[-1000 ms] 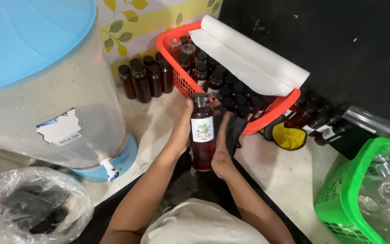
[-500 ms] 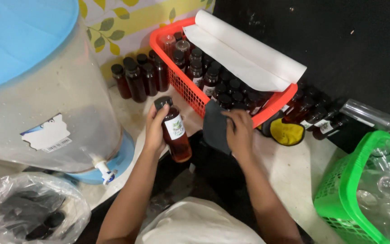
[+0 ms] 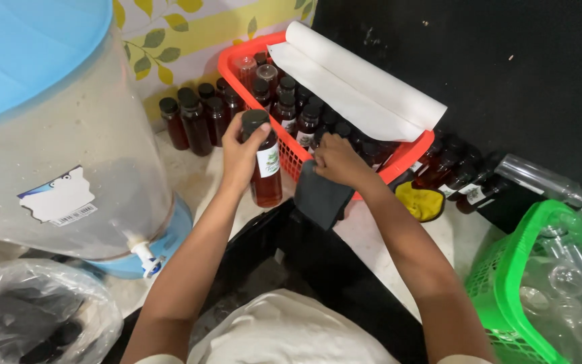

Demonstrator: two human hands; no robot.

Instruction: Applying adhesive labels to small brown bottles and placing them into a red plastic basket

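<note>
- The left hand (image 3: 240,156) grips a dark brown bottle (image 3: 265,168) with a black cap and a white label, fingers wrapped around its upper half, holding it upright just beside the red basket (image 3: 292,156).
- The right hand (image 3: 337,160) rests at the red basket's near rim, fingers curled and pinching a dark cloth (image 3: 319,197) that hangs down from it.
- The red basket is packed with similar capped bottles, and a roll of white paper (image 3: 362,91) lies across its far side.
- More brown bottles (image 3: 193,118) stand on the floor left of the basket.
- A large translucent dispenser with a blue lid (image 3: 48,135) stands at far left.
- A green basket (image 3: 520,276) at right holds what seem to be clear empty bottles.
</note>
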